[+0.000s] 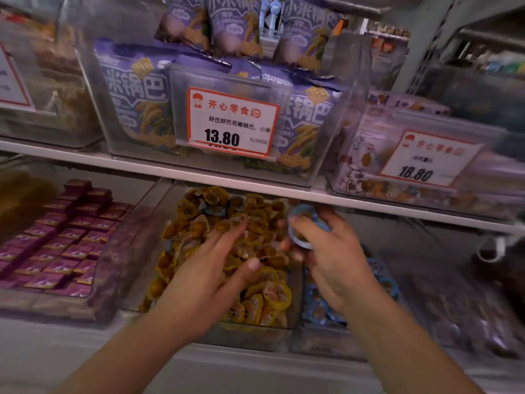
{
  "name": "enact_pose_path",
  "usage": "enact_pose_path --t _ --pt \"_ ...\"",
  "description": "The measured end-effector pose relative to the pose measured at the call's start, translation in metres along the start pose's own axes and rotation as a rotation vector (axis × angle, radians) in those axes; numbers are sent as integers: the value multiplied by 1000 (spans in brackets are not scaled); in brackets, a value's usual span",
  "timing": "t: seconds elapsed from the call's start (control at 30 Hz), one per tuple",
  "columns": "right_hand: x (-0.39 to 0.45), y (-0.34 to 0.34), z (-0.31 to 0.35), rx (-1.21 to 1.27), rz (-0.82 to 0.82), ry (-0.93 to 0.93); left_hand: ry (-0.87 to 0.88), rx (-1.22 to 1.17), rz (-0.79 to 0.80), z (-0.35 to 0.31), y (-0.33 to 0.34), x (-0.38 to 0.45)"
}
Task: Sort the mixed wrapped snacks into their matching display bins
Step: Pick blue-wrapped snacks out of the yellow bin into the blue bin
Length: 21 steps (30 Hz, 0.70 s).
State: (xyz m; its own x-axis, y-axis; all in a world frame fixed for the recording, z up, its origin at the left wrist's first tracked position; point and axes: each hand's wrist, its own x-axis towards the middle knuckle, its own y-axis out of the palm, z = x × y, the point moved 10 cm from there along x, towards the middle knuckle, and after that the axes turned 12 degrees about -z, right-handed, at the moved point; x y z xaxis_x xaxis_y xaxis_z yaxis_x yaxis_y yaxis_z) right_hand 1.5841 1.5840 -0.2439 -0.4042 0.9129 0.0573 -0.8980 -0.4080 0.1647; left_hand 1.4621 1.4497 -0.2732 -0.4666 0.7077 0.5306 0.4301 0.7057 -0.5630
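Blue-wrapped snack (302, 227) (blurred) in right hand (333, 260)

Two hands (204, 268) — two price tags (231, 122) (13.80, 18.80) — three hanging purple bags (235, 24).

Dim, even shop light; edges smeared by motion blur and wide-angle bending.

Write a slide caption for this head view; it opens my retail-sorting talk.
Left hand rakes the yellow snacks while the right hand holds blue ones.
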Motion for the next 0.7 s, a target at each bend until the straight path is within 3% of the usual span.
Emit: enact_pose_path --t 0.13,0.23,0.33,0.5,0.63,0.7 --pt "30 -75 -32 -213 -154 160 69 170 243 6 29 -10" --pt "48 -91 -63 -35 -182 351 29 251 410 16 45 -18" --pt "68 -87 -67 77 -152 350 32 332 379 17 38 -15" --pt "65 -90 -29 -576 -257 -88 44 502 327 27 14 -14" --pt "18 -41 23 -686 -142 -556 -2 579 226 37 -22 -15" --pt "2 5 20 -678 38 -567 -17 559 182 40 -31 -18"
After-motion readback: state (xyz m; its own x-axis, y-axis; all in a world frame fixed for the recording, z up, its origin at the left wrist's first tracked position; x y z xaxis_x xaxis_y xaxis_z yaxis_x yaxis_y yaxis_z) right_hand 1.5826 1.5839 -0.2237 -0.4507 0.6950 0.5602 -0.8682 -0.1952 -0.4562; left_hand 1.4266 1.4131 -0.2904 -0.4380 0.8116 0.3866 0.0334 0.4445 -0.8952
